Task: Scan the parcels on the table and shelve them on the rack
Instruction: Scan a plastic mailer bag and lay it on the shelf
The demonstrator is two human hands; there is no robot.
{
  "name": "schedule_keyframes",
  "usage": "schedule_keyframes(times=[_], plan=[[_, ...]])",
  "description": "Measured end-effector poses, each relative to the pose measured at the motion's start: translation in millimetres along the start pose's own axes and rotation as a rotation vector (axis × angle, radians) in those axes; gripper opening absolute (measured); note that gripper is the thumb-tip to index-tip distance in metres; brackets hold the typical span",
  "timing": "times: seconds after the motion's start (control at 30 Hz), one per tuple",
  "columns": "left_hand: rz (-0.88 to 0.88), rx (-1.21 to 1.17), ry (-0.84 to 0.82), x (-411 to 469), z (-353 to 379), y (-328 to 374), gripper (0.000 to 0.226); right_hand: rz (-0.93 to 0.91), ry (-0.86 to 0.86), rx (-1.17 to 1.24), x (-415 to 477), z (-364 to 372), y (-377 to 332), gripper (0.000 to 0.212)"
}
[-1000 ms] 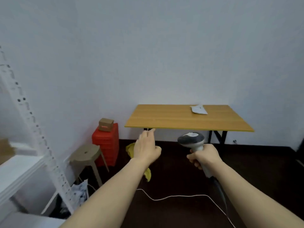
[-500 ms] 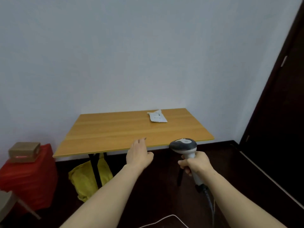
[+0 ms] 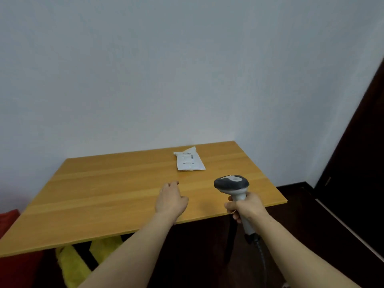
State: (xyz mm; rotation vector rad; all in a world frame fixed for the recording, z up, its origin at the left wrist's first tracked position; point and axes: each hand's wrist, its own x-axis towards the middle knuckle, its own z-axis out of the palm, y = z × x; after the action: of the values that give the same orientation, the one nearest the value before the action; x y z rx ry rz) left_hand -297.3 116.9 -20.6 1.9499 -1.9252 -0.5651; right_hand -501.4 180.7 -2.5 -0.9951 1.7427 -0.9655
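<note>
Head view: your left hand (image 3: 171,201) hangs relaxed and empty over the desk (image 3: 104,196); your right hand (image 3: 247,206) grips the scanner (image 3: 231,183) at the near edge. The parcel (image 3: 189,161) lies flat near the far edge, bare wood between.

Small bare back room, set up as a makeshift parcel station. Plain pale painted wall (image 3: 166,69), dark floor (image 3: 301,235), dark door (image 3: 357,152) at right edge. Light-wood rectangular table (image 3: 104,200) at centre, carrying a flat white labelled mailer bag (image 3: 189,161). Grey-and-white corded handheld barcode scanner (image 3: 231,182) at lower right.
</note>
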Motion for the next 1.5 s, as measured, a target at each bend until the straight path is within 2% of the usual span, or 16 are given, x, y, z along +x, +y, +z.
schedule_keyframes(times=[0.53, 0.9, 1.1, 1.2, 1.4, 1.5], plan=[[-0.252, -0.085, -0.085, 275, 69, 7, 0.046, 0.147, -0.058, 0.073, 265, 13, -44, 0.014], [-0.556, -0.396, -0.284, 441, 142, -31, 0.062, 0.292, -0.092, 0.085, 403, 61, -58, 0.018], [-0.602, -0.439, -0.318, 472, 168, -43, 0.068, 0.346, -0.088, 0.063, 438, 74, -46, 0.02], [-0.653, -0.5, -0.278, 473, 172, -43, 0.068, 0.363, -0.093, 0.075, 443, 76, -44, 0.019], [-0.786, -0.74, -0.328, 459, 166, -27, 0.037, 0.331, -0.12, 0.091, 434, 70, -46, 0.019], [-0.768, -0.86, -0.295, 438, 148, -17, 0.032, 0.288, -0.16, 0.098, 419, 63, -56, 0.018]])
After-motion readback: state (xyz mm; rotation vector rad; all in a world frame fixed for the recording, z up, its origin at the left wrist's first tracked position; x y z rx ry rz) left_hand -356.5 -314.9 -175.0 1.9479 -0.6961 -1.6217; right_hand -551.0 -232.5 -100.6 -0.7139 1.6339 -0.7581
